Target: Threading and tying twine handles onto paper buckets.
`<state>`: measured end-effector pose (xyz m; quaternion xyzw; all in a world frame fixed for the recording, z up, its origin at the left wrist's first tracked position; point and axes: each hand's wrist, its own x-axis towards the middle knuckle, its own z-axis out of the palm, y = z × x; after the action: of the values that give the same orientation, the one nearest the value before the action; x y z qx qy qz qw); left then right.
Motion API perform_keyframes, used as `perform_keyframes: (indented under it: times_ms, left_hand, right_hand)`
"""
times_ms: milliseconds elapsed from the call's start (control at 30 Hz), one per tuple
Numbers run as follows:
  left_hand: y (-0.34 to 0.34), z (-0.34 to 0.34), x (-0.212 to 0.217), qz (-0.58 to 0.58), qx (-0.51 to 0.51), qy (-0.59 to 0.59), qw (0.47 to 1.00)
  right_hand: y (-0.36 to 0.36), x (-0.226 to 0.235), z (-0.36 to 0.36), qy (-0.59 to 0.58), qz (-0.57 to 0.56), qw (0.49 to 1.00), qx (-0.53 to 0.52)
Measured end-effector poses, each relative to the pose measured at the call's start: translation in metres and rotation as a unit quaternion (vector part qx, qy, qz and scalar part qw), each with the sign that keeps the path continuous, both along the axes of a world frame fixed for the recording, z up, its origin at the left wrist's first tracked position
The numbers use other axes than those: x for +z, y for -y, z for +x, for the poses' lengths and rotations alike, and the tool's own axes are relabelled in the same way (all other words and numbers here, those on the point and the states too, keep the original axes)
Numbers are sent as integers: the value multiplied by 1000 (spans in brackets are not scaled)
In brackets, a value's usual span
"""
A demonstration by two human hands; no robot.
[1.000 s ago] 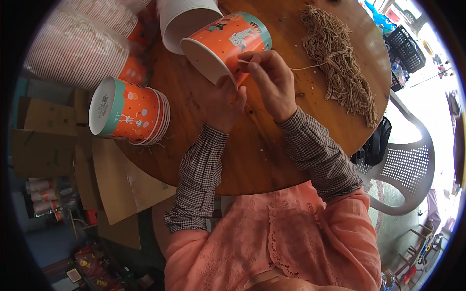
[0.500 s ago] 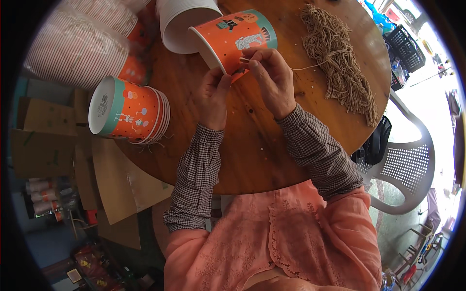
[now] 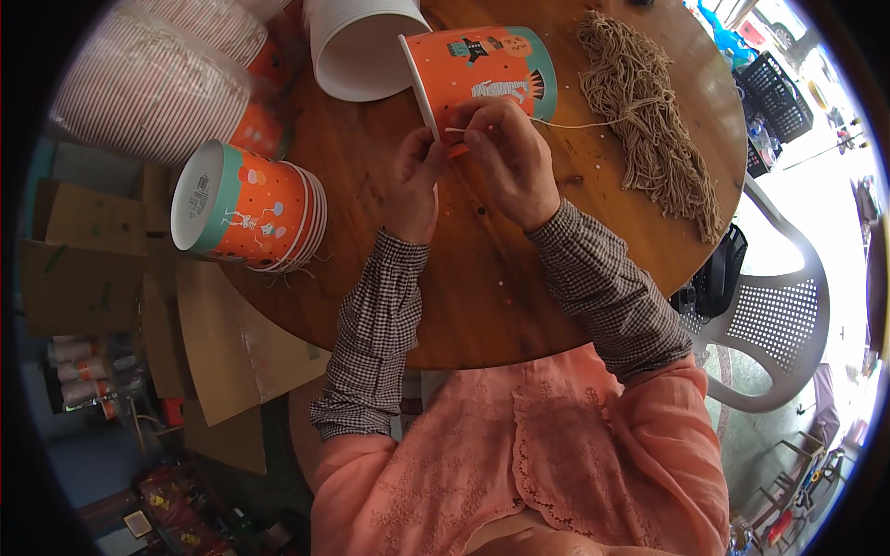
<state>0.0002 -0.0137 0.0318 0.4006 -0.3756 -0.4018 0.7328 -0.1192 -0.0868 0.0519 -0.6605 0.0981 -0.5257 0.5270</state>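
An orange paper bucket (image 3: 482, 69) with a teal base band and Halloween-style figures lies on its side over the table, its white rim towards the left. My left hand (image 3: 413, 185) is closed on the lower part of that rim. In a pinch, my right hand (image 3: 514, 162) holds the end of a beige cord (image 3: 579, 124) close to the rim, and the pale tip points towards my left fingers. From behind my right hand the cord runs right to a thick bundle of tan cords (image 3: 640, 111). Whether the cord passes through the bucket's wall is hidden by my fingers.
A nested stack of orange buckets (image 3: 260, 208) lies at the table's left edge, with cord ends beside it. White buckets (image 3: 366, 56) lie behind. Plastic-wrapped bucket stacks (image 3: 153, 93) fill the far left. Cardboard boxes (image 3: 93, 278) stand left, a grey plastic chair (image 3: 779, 310) right.
The orange bucket has shifted right and turned, so its rim stands steeper. My right hand has moved slightly left and down, bringing the cord end nearer my left fingers.
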Motion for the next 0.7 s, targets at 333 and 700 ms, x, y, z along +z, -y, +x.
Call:
perform_keyframes:
  times_ms: [333, 700]
  left_hand:
    - [-1, -3, 3, 2, 2, -22, 1000]
    - [2, -11, 3, 37, 55, 29, 997]
  right_hand:
    - [8, -6, 0, -11, -107, 993, -56]
    - [10, -4, -4, -53, -51, 997, 22]
